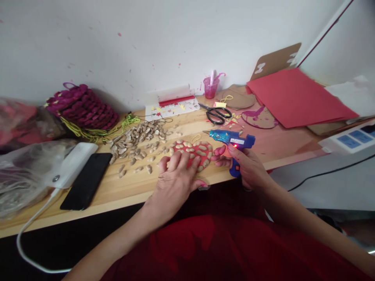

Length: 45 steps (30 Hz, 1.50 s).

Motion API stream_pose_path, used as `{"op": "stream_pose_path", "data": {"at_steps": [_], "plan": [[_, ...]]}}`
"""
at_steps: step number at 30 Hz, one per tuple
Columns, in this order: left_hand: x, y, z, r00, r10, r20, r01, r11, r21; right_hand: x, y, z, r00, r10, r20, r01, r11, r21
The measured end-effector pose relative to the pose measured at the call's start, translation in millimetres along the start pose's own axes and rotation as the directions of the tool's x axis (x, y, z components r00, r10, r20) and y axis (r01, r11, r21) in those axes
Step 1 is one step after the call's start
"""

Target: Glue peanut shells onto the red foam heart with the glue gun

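A blue hot glue gun [241, 139] with a glowing red light is in my right hand [247, 162], its nozzle pointing left. My left hand [175, 177] lies palm down with fingers apart over the near left part of a red round piece [191, 160]. Peanut shells [202, 147] sit around the rim and across the middle of that piece. A small yellow loop [195, 137] shows at its far edge. Left of it, a pile of loose peanut shells [140, 134] spreads over the wooden table [131, 197]. What lies under my left fingers is hidden.
Black-handled scissors [218, 114], a pink cup [211, 88] and red sheets [299, 97] lie farther back. At left are a purple woven-looking ornament [84, 107], a black phone [86, 181], a white power bank [72, 164] and plastic bags. A power strip [351, 138] is at right.
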<state>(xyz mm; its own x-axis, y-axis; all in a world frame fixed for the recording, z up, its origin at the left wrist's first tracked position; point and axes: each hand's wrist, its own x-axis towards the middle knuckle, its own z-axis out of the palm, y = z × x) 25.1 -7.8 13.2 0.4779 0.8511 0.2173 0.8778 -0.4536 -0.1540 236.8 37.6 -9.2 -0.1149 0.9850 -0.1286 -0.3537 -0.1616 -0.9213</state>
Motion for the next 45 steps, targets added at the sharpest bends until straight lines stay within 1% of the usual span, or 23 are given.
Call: {"op": "stream_pose_path", "data": {"at_steps": [3,6,10,12,13,15,17,18,20,22,26,28,29,30,31,33,36,38,40,41,43,45], "plan": [[1,2,-1.0,0.999,0.033,0.0,-0.033,0.999,0.005,-1,-1,0,1.0,0.002,-0.006,-0.002,1.0,0.007],[3,1,1.2,0.999,0.038,-0.009,-0.038,0.999,-0.023,-1,-1,0,1.0,0.004,-0.009,-0.004,1.0,0.009],[3,-1,4.1,1.0,-0.011,0.003,0.011,0.996,-0.09,0,0,-1,1.0,0.01,-0.004,-0.01,1.0,0.002],[0,-5,3.5,0.999,-0.044,-0.001,0.043,0.986,-0.158,1,1,-1,1.0,0.005,0.003,-0.005,1.0,-0.002],[-4,-8,2.5,0.998,-0.063,-0.019,0.058,0.977,-0.204,1,1,-1,1.0,0.0,0.008,0.0,1.0,-0.004],[-14,-15,-0.5,0.986,-0.138,-0.091,0.107,0.954,-0.281,0,0,-2,1.0,-0.009,0.011,0.009,1.0,-0.009],[-26,-21,-3.2,0.951,-0.261,-0.167,0.201,0.929,-0.31,0,-1,-1,1.0,-0.014,0.008,0.014,1.0,-0.011],[-32,-23,-3.9,0.934,-0.31,-0.179,0.244,0.917,-0.317,0,-1,-1,1.0,-0.016,0.008,0.016,1.0,-0.011],[-41,-25,-3.0,0.917,-0.364,-0.163,0.295,0.895,-0.335,0,-1,0,1.0,-0.019,0.007,0.019,1.0,-0.014],[-45,-23,0.4,0.916,-0.38,-0.128,0.314,0.878,-0.362,1,-1,0,1.0,-0.019,0.001,0.019,1.0,-0.024],[-40,-15,7.3,0.924,-0.381,-0.04,0.329,0.843,-0.426,0,0,0,1.0,-0.016,-0.015,0.016,0.999,-0.032],[-35,-14,8.1,0.929,-0.371,-0.008,0.319,0.808,-0.495,0,0,-1,0.999,-0.014,-0.03,0.013,1.0,-0.027],[-33,-14,7.8,0.926,-0.377,0.0,0.315,0.773,-0.551,-1,0,-1,0.999,-0.014,-0.043,0.012,1.0,-0.025],[-32,-14,7.4,0.92,-0.391,0.012,0.314,0.718,-0.621,-1,-1,0,0.998,-0.014,-0.055,0.012,1.0,-0.024],[-31,-14,6.8,0.91,-0.412,0.037,0.318,0.639,-0.701,-1,-1,0,0.998,-0.017,-0.067,0.016,1.0,-0.024],[-29,-15,6.0,0.885,-0.45,0.119,0.332,0.431,-0.839,-1,-1,0,0.997,-0.02,-0.072,0.018,0.999,-0.038],[-27,-14,5.7,0.851,-0.469,0.237,0.329,0.124,-0.936,0,-1,0,0.998,-0.018,-0.063,0.015,0.999,-0.045],[-24,-13,5.8,0.832,-0.463,0.306,0.302,-0.086,-0.95,1,0,-1,0.997,-0.008,-0.072,0.005,0.999,-0.041],[-21,-11,5.9,0.813,-0.451,0.367,0.254,-0.293,-0.922,2,2,-3,0.996,0.0,-0.089,-0.003,0.999,-0.034],[-20,-10,5.9,0.806,-0.446,0.39,0.224,-0.379,-0.898,2,3,-4,0.995,0.003,-0.095,-0.006,0.999,-0.033],[-15,-8,6.0,0.79,-0.435,0.433,0.184,-0.504,-0.844,3,5,-6,0.995,0.009,-0.104,-0.013,0.999,-0.036],[-11,-9,6.6,0.767,-0.432,0.474,0.175,-0.57,-0.803,4,6,-7,0.994,0.014,-0.113,-0.019,0.999,-0.046]]}}
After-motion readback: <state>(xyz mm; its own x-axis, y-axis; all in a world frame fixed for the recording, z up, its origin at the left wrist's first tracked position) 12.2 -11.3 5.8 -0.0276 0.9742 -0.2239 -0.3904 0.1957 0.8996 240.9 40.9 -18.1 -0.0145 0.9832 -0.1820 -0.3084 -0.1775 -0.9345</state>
